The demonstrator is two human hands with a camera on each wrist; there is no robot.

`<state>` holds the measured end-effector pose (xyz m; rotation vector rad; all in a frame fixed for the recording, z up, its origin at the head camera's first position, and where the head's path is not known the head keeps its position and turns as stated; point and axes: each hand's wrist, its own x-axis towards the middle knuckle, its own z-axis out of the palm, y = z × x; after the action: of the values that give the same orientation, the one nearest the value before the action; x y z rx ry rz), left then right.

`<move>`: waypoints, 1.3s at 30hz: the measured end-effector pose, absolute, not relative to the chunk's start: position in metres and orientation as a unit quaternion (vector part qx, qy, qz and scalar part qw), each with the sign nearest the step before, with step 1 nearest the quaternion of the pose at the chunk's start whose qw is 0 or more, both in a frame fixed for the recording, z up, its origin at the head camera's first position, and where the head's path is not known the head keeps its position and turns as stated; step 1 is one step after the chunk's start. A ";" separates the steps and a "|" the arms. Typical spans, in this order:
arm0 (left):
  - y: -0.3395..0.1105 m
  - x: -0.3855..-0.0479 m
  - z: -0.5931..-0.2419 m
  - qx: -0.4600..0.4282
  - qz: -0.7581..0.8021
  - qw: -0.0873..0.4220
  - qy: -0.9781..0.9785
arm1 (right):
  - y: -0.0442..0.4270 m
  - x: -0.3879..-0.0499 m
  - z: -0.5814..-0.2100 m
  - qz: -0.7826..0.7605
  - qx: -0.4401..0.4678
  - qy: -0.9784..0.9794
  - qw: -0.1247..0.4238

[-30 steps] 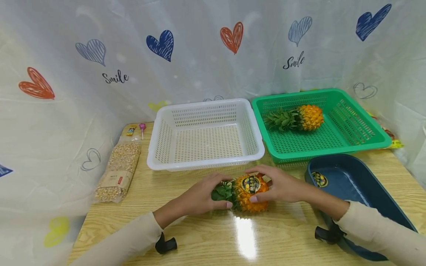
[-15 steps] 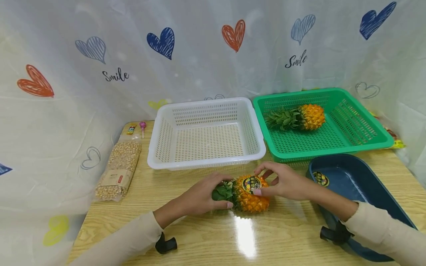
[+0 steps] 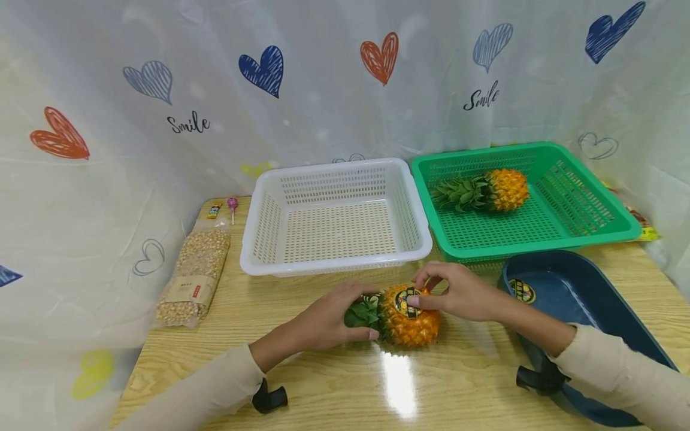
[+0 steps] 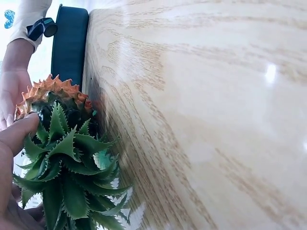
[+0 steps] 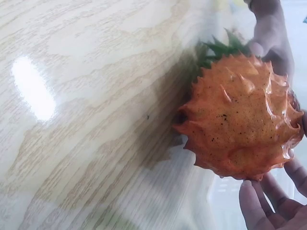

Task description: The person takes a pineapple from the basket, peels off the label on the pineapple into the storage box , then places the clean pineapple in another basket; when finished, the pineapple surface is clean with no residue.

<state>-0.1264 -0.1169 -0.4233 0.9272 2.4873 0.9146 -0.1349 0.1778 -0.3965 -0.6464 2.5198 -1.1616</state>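
A small orange pineapple (image 3: 412, 329) lies on its side on the wooden table, its green crown (image 4: 72, 163) pointing left. My left hand (image 3: 330, 317) grips it around the base of the crown, thumb on the near side. On top of the fruit is a round black-and-gold sticker (image 3: 401, 301). At the sticker's right edge, the curled thumb and fingers of my right hand (image 3: 458, 292) pinch; the thumb covers part of it. The right wrist view shows the fruit's spiky bottom end (image 5: 240, 120) close up, with right-hand fingertips beside it.
Behind stand a white basket (image 3: 334, 263) and a green basket (image 3: 539, 244) holding another pineapple (image 3: 508, 190). A dark blue tray (image 3: 571, 299) with a similar sticker (image 3: 522, 291) sits at right. A bag of corn kernels (image 3: 194, 269), a lollipop (image 3: 232, 204) and a small packet (image 3: 214, 211) lie left.
My right hand has shifted from the pineapple's right end onto the sticker, its thumb moving up from the fruit's near side to the sticker's right edge. My left hand keeps its grip.
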 end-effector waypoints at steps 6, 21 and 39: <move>-0.117 -0.126 -0.424 0.327 0.318 0.165 0.875 | 0.178 -0.135 -0.395 -0.430 -0.219 0.863 0.153; -0.117 -0.126 -0.424 0.321 0.315 0.168 0.877 | 0.177 -0.136 -0.395 -0.493 -0.226 0.819 0.188; -0.118 -0.126 -0.422 0.320 0.313 0.182 0.875 | 0.173 -0.133 -0.386 -0.473 -0.289 0.820 0.144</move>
<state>-0.1264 -0.1180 -0.4224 0.9042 2.4706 0.8820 -0.1333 0.1727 -0.3861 -0.8338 2.3636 -1.3624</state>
